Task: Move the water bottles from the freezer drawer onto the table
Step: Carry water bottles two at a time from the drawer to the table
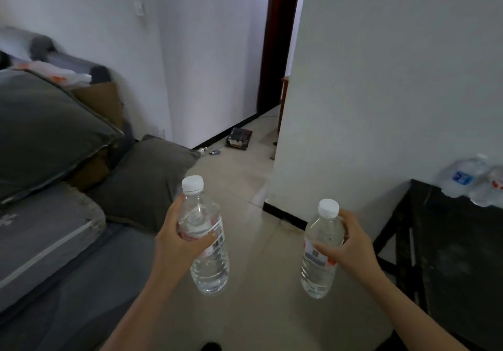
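Note:
Each hand carries a clear water bottle with a white cap, held upright over the tiled floor. My left hand (178,237) grips one water bottle (208,266) around its labelled middle. My right hand (347,239) grips the other water bottle (318,271) the same way. The dark table (460,255) stands at the right edge, to the right of my right hand. Several more water bottles (475,180) stand on its far corner against the wall. No freezer drawer is in view.
A grey sofa (62,255) with large cushions (46,130) fills the left side. A white wall corner (277,143) juts out ahead, with a dark doorway (275,40) beyond it. A dark object (239,138) and small scraps lie on the floor by the far wall.

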`<state>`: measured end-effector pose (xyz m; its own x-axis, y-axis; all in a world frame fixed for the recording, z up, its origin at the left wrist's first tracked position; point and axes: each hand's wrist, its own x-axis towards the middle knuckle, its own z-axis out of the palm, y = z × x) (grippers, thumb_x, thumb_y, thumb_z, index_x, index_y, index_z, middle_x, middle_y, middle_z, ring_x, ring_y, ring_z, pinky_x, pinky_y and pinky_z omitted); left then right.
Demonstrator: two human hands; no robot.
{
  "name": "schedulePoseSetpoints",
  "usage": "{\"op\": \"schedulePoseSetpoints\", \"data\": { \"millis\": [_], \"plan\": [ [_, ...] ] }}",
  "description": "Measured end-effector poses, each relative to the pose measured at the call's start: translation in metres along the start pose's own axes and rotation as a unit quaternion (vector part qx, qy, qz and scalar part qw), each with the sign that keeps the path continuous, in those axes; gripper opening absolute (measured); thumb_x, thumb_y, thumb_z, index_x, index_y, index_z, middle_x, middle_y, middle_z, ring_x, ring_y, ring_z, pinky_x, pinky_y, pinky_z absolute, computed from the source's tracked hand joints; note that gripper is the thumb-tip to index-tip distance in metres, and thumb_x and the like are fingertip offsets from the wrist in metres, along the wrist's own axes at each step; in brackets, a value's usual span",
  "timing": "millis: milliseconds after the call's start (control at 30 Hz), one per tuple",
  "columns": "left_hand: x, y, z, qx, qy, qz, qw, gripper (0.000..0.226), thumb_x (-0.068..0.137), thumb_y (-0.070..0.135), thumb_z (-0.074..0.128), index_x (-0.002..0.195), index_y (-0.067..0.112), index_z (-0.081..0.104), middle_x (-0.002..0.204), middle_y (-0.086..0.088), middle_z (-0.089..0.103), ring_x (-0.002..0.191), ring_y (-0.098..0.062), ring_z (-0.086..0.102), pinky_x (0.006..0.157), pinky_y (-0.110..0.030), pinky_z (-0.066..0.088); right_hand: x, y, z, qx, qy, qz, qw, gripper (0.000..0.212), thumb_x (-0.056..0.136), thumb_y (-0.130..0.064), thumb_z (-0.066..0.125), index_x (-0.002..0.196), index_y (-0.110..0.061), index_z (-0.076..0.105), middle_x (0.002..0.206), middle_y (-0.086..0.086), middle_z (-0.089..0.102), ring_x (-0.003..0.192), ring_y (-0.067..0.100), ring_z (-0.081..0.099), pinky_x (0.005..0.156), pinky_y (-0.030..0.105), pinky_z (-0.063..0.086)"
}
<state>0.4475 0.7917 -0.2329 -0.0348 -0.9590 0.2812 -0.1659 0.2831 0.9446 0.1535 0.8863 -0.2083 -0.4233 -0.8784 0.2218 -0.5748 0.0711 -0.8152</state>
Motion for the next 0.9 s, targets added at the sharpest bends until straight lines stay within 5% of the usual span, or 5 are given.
{"op": "schedulePoseSetpoints", "data": {
  "millis": [200,300,467,733,900],
  "plan": [
    [0.117,-0.025,0.037,-0.017,-0.034,0.020,0.999,0.086,0.060,0.014,0.084,0.132,0.031,0.040,0.122,0.001,0.055,0.108,-0.020,0.056,0.091,-0.039,0.049,0.095,0.004,0.029,-0.009,0.039,0.004,0.999,0.070,0.063,-0.012,0.082,0.113,-0.035,0.040,0.092,-0.022,0.054,0.081,-0.005,0.053,0.063,0.011,0.040],
    [0.170,-0.031,0.058,-0.012,-0.067,0.032,0.997,0.085,0.060,0.016,0.084,0.128,0.036,0.037,0.118,0.005,0.052,0.105,-0.017,0.054,0.084,-0.027,0.046,0.130,0.010,0.033,-0.003,0.061,0.020,0.998,0.071,0.064,-0.009,0.081,0.117,-0.034,0.041,0.096,-0.020,0.055,0.083,-0.004,0.055,0.061,0.012,0.042],
    [0.234,-0.043,0.095,-0.018,-0.136,0.037,0.990,0.086,0.059,0.017,0.085,0.132,0.027,0.041,0.121,0.001,0.057,0.106,-0.020,0.058,0.087,-0.042,0.051,0.163,0.027,0.038,-0.013,0.114,0.062,0.991,0.072,0.063,-0.006,0.081,0.119,-0.029,0.042,0.096,-0.017,0.055,0.085,0.005,0.057,0.069,0.021,0.047],
    [0.280,-0.067,0.184,-0.038,-0.210,-0.008,0.977,0.085,0.056,0.020,0.086,0.109,0.066,0.038,0.105,0.031,0.055,0.094,0.001,0.060,0.075,-0.020,0.048,0.199,0.071,0.018,-0.048,0.150,0.145,0.977,0.069,0.064,-0.014,0.082,0.116,-0.032,0.042,0.094,-0.018,0.055,0.083,0.000,0.057,0.064,0.014,0.043],
    [0.310,-0.064,0.248,-0.049,-0.233,-0.012,0.971,0.086,0.055,0.019,0.088,0.110,0.065,0.039,0.106,0.025,0.059,0.093,0.001,0.061,0.076,-0.023,0.049,0.257,0.104,-0.010,-0.043,0.152,0.150,0.976,0.071,0.064,-0.018,0.082,0.122,-0.028,0.042,0.096,-0.018,0.055,0.089,0.003,0.056,0.069,0.019,0.045]
  ]
}}
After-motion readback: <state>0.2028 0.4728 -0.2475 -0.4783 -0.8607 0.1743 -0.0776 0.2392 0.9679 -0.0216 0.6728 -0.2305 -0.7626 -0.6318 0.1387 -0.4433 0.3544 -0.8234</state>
